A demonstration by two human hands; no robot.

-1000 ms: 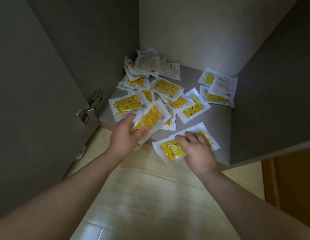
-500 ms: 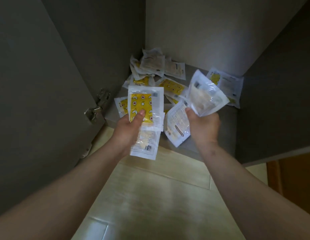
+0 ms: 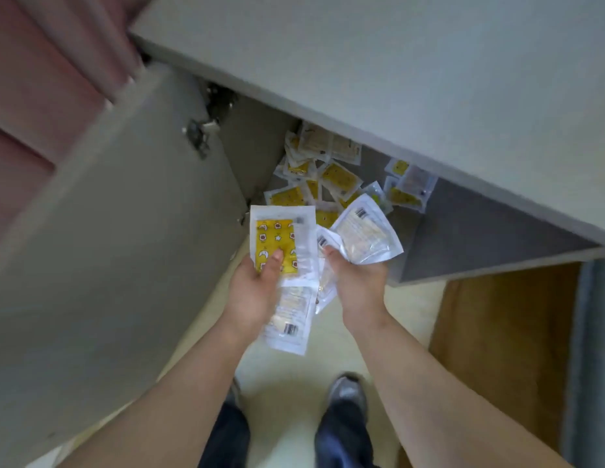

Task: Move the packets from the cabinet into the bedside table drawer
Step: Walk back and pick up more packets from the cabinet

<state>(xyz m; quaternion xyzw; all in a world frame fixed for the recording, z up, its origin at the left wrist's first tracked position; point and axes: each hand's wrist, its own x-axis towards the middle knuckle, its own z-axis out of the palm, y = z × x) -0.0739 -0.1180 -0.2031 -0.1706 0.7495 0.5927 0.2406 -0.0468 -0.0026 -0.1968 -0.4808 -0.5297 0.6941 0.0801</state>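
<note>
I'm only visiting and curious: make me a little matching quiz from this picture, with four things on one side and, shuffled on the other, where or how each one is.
Things
1. left hand
2. right hand
3. cabinet door
4. loose packets

States
A. swung open, on the left
B. grips a yellow-faced packet
C. lying on the cabinet shelf
D. grips pale-faced packets

Pairs: 1-B, 2-D, 3-A, 4-C
</note>
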